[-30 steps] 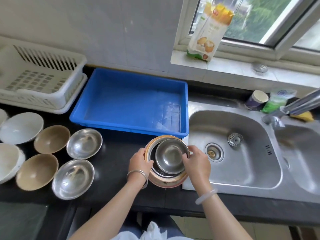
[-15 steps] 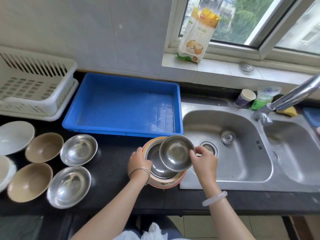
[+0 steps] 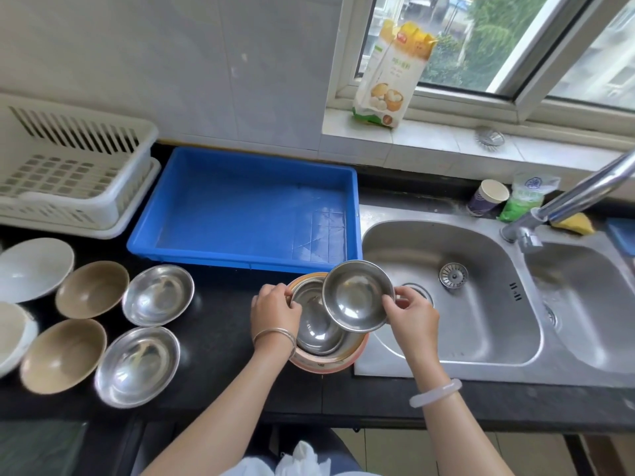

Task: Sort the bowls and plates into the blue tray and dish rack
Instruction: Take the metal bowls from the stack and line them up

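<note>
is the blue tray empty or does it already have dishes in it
Empty. The rectangular blue plastic tray shows only its bare floor; no bowl or plate lies inside it.

Arms: 2, bare to the elbow, no sleeves in view | left hand [image 3: 275, 312]: thin metal bangle [image 3: 275, 334] at wrist, 1 band | right hand [image 3: 412, 316]: smooth pale translucent bangle [image 3: 435, 393] at wrist, 1 band | torso: white garment [image 3: 302, 458] at lower frame edge
</note>
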`<state>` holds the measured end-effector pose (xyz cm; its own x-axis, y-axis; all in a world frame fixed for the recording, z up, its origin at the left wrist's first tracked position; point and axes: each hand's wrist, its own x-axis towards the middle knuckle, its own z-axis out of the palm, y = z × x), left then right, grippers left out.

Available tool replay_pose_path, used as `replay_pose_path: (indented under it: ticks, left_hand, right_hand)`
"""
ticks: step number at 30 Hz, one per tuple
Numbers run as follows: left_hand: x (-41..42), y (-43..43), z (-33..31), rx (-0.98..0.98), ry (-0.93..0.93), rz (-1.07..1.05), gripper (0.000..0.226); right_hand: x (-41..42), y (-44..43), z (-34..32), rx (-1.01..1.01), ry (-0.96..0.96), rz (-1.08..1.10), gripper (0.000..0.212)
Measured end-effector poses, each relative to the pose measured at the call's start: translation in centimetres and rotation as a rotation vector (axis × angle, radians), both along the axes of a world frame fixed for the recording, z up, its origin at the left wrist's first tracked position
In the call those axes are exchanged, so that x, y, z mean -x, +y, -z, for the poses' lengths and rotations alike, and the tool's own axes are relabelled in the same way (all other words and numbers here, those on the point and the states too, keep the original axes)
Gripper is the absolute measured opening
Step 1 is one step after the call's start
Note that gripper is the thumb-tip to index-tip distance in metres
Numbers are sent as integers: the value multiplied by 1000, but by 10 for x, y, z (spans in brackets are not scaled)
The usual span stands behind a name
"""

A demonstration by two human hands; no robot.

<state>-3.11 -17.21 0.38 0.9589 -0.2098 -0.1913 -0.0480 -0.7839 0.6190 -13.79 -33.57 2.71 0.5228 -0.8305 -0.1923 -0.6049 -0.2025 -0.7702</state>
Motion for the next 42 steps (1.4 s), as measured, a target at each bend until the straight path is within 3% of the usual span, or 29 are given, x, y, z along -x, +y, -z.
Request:
replay_pose_path:
  ticks: [9,18,22,32,38,42]
  left_hand:
    - [-11,14,-22,205,38,-108,8]
    - [-21,77,-42,313,39,-273,10]
    - [-9,116,-30,323,79,-414,10]
    - [30,160,14,293,232,-689,13]
    - [39,165,29,285,250,-738,7]
    - [39,166,36,274,247,-755,3]
  right_hand:
    - [-15,-7,-15,-116,-106,-8,5]
    - [-70,13,-41,-263,-211,-177,14]
    - [-109,40,-25,-279,-105,-347,6]
    - [-180,105,29,-58,189,-688,3]
    - [-191,116,52,84,361,-750,22]
    - [-190,124,57,144,405,-777,14]
